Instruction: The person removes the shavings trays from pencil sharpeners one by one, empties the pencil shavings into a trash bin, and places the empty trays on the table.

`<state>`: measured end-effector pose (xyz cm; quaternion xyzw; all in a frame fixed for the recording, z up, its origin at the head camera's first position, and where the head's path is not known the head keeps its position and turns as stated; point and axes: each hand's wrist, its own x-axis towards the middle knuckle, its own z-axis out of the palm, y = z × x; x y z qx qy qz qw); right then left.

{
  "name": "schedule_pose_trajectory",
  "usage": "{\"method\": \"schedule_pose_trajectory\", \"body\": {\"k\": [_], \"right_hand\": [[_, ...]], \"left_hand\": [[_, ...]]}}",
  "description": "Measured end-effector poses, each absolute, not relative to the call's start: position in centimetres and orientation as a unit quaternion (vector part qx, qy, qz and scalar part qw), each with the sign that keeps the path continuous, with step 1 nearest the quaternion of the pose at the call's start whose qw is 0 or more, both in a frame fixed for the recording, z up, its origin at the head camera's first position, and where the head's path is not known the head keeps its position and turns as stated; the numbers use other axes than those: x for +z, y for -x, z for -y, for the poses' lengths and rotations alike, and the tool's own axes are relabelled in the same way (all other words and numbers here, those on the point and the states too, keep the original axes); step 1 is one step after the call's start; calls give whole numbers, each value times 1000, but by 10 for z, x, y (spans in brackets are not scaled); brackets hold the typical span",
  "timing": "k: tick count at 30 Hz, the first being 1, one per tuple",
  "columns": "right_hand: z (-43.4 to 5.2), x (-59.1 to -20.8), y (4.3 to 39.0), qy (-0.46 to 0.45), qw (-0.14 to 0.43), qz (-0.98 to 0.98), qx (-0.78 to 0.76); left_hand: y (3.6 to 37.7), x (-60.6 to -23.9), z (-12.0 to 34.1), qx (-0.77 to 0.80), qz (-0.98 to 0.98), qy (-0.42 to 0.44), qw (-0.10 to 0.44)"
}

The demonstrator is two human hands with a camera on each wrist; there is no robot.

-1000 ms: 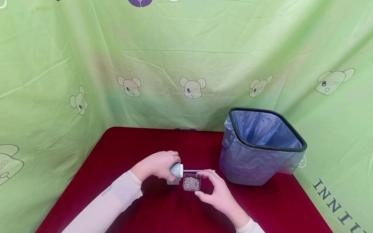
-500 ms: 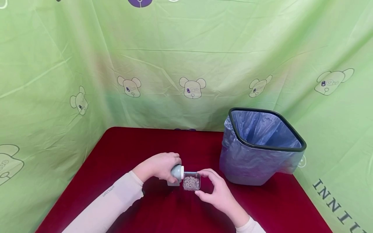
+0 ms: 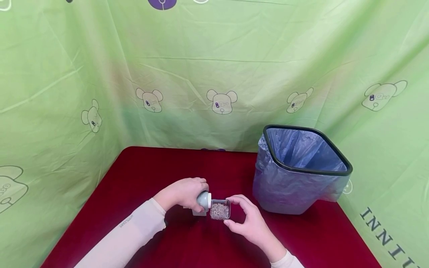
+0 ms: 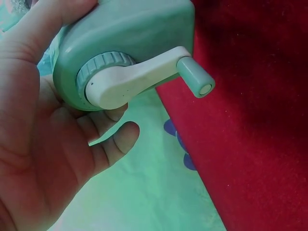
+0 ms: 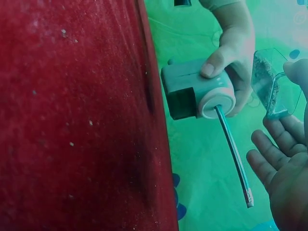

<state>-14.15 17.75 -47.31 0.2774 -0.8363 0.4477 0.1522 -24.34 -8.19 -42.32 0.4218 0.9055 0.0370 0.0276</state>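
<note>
Left hand [image 3: 183, 193] grips the sharpener [image 3: 203, 200] beside the clear tray [image 3: 220, 210], which the right hand [image 3: 249, 223] pinches. Only the left wrist view shows the crank [image 4: 144, 79]; the pencil [image 5: 233, 154] is hidden from the head view.

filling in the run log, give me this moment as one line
left hand: grips pencil sharpener | right hand: pinches clear shavings drawer beside it | pencil: in sharpener | lined bin: to the right

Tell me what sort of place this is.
Probably a makeshift recording booth, not a lived-in room: green cartoon-bear cloth hangs all round as backdrop, with only a red table and a liner-fitted waste bin inside.
</note>
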Motion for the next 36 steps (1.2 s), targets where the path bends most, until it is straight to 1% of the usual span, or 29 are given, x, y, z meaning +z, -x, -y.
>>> {"method": "schedule_pose_trajectory", "body": {"k": [13, 16, 23, 36], "right_hand": [[-177, -474, 140, -282, 158, 834, 447], [-176, -476, 140, -287, 163, 833, 445], [-175, -477, 140, -282, 153, 834, 448], [-174, -478, 140, -290, 161, 829, 451]], "left_hand": [[244, -433, 83, 24, -908, -417, 21], [244, -434, 83, 24, -908, -417, 22], [244, -437, 84, 25, -911, -411, 25], [245, -444, 84, 27, -913, -406, 29]]}}
